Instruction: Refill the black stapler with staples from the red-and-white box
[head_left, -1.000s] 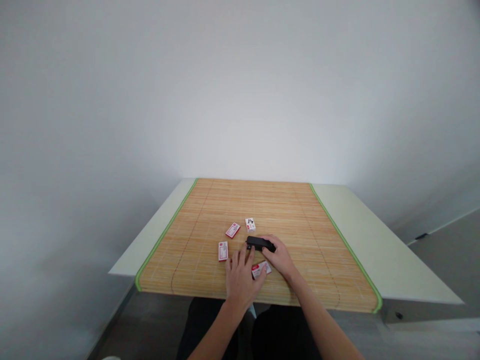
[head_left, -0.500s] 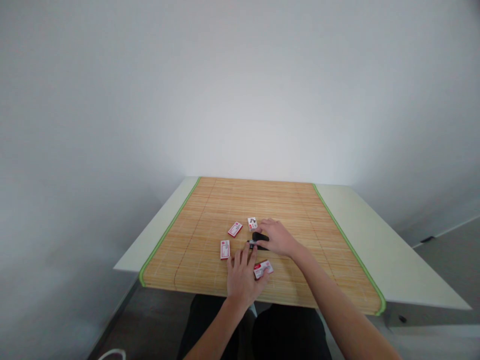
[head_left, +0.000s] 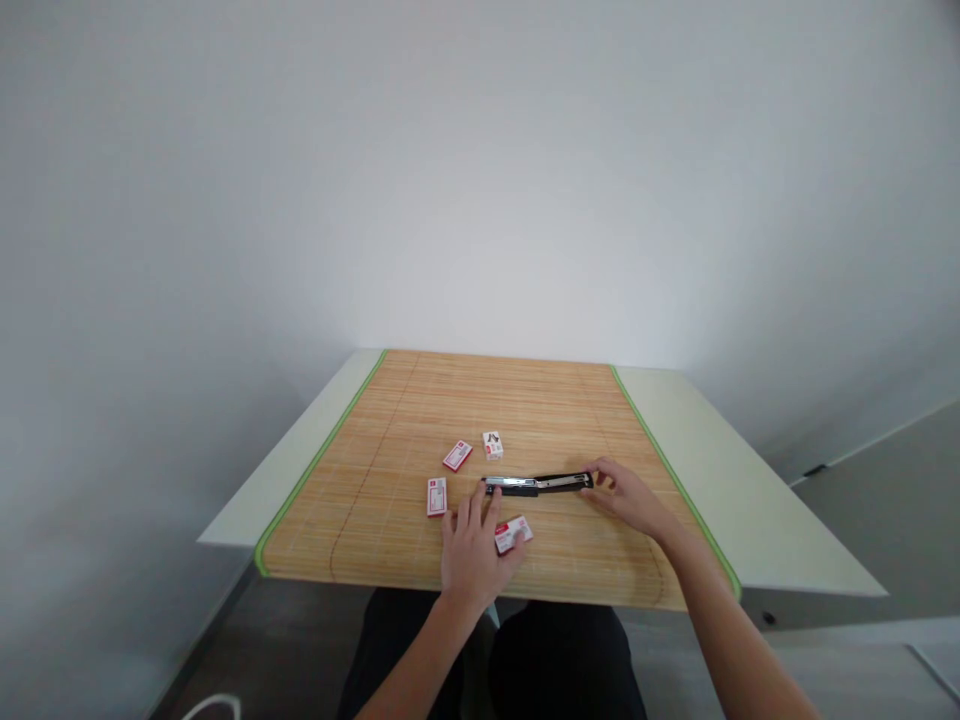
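Note:
A black stapler (head_left: 525, 485) lies swung open on the bamboo mat, its metal staple channel showing on the left half and its top arm stretched to the right. My left hand (head_left: 472, 555) rests flat with fingers spread, the fingertips touching the stapler's left end and the thumb over a red-and-white box (head_left: 511, 534). My right hand (head_left: 626, 495) pinches the tip of the top arm between thumb and fingers. Beyond the left hand sit two more red-and-white boxes (head_left: 436, 497), one nearer and one farther, and a small white box with a dark picture (head_left: 493, 445).
The bamboo mat (head_left: 517, 395) has green edging and covers the middle of a white table (head_left: 757, 490). A plain wall (head_left: 480, 180) stands behind the table. My knees are under its front edge, and part of a white curved object (head_left: 214, 703) shows at lower left.
My right hand has moved right, swinging the stapler's top arm open until it lies nearly flat. My left hand keeps its place by the stapler's left end. The view has shifted slightly.

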